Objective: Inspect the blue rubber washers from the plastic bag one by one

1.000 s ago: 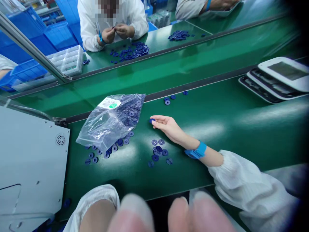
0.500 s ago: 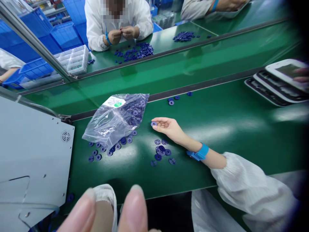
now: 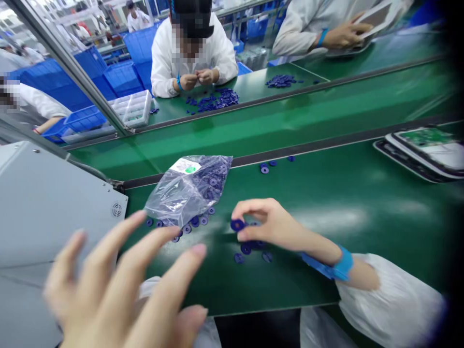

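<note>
My left hand (image 3: pixel 126 285) is raised close to the camera, blurred, with its fingers spread and nothing in it. My right hand (image 3: pixel 270 224) rests on the green table (image 3: pixel 344 208) and pinches a small blue ring (image 3: pixel 237 224) between thumb and fingertips. A blue wrist strap (image 3: pixel 335 268) circles that wrist. Several more blue rings (image 3: pixel 250 250) lie just under the hand. To the left lies a clear plastic bag (image 3: pixel 190 191) holding many blue rings, with several spilled at its mouth (image 3: pixel 188 226).
A grey machine housing (image 3: pixel 43 212) fills the left. White devices in a dark tray (image 3: pixel 424 152) sit at the right. Three loose rings (image 3: pixel 270 166) lie by the belt edge. Across the green conveyor (image 3: pixel 290 116) a person (image 3: pixel 192 58) handles blue rings (image 3: pixel 213 100); blue bins (image 3: pixel 123 75) stand behind.
My left hand has risen into view and spread its fingers. My right hand has turned palm-down and closed on the blue ring above the small pile. The camera has tilted up.
</note>
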The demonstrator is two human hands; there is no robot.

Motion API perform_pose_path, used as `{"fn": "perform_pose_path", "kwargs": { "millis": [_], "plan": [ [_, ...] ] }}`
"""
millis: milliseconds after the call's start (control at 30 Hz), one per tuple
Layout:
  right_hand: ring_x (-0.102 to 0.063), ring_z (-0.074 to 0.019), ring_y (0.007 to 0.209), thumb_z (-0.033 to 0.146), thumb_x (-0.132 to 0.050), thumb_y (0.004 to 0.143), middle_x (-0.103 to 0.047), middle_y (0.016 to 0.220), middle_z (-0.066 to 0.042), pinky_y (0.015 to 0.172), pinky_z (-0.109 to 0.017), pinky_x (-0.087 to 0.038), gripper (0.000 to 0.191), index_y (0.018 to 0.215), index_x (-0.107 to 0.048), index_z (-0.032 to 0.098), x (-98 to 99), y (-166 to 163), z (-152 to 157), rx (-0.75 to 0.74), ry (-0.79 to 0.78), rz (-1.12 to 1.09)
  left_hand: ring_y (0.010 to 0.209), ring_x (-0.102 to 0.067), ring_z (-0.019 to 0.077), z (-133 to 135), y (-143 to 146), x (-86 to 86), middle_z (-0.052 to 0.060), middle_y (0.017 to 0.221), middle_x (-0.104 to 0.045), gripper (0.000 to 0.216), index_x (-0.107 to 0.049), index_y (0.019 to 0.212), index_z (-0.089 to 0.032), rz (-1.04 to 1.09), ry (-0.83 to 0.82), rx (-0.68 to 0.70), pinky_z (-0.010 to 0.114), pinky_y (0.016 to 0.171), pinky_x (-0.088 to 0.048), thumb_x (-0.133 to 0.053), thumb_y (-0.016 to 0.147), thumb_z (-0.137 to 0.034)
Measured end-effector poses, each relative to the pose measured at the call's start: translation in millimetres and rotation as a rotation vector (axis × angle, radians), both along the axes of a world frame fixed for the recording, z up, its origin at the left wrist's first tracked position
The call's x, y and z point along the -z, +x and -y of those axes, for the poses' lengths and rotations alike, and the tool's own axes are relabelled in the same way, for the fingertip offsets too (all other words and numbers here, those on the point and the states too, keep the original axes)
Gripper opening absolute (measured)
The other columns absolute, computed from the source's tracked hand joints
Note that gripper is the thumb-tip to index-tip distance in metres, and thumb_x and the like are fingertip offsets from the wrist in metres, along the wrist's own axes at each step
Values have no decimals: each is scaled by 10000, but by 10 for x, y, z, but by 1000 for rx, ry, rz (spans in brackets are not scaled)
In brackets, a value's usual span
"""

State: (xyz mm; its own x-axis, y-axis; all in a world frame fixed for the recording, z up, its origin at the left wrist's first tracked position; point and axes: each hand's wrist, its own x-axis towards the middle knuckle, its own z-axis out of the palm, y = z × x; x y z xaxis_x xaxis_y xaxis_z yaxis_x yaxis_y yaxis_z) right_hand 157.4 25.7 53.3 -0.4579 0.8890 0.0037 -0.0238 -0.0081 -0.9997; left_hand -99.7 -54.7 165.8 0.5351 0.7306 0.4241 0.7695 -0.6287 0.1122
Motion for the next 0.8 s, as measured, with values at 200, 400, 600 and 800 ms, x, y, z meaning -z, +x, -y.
{"fn": "perform_pose_path", "kwargs": {
  "millis": [200, 400, 600, 800],
  "plan": [
    [-575, -120, 731, 261, -882, 604, -644, 777, -5, 728, -252, -481, 329, 833, -672, 154, -478, -96, 280, -284, -215, -254, 1343, -343, 268, -189, 294, -195, -10, 1291, -532, 412, -574, 1204, -346, -193, -176, 323, 516, 1159, -154, -571, 851, -133],
    [-534, -100, 683, 332, -934, 455, -598, 698, 34, 690, -232, -439, 461, 730, -618, 140, -526, -112, 376, -340, -393, -271, 1364, -284, 308, -420, 451, -185, 44, 1292, -508, 217, -642, 1053, -296, -148, -403, 390, 591, 1132, -206, -654, 839, -265],
    [-502, -76, 588, 358, -936, 421, -600, 641, 37, 575, -197, -414, 482, 724, -638, 131, -558, -84, 436, -388, -496, -290, 1347, -303, 308, -641, 579, -120, 41, 1313, -483, 162, -663, 994, -289, -94, -603, 571, 614, 1133, -152, -658, 837, -327],
    [-583, -107, 669, 340, -934, 442, -631, 704, 17, 692, -235, -489, 456, 732, -646, 137, -496, -101, 390, -439, -453, -377, 1320, -341, 308, -723, 621, -91, 34, 1286, -518, 158, -703, 902, -280, -43, -636, 651, 569, 1146, -146, -736, 774, -367]
  ]
}}
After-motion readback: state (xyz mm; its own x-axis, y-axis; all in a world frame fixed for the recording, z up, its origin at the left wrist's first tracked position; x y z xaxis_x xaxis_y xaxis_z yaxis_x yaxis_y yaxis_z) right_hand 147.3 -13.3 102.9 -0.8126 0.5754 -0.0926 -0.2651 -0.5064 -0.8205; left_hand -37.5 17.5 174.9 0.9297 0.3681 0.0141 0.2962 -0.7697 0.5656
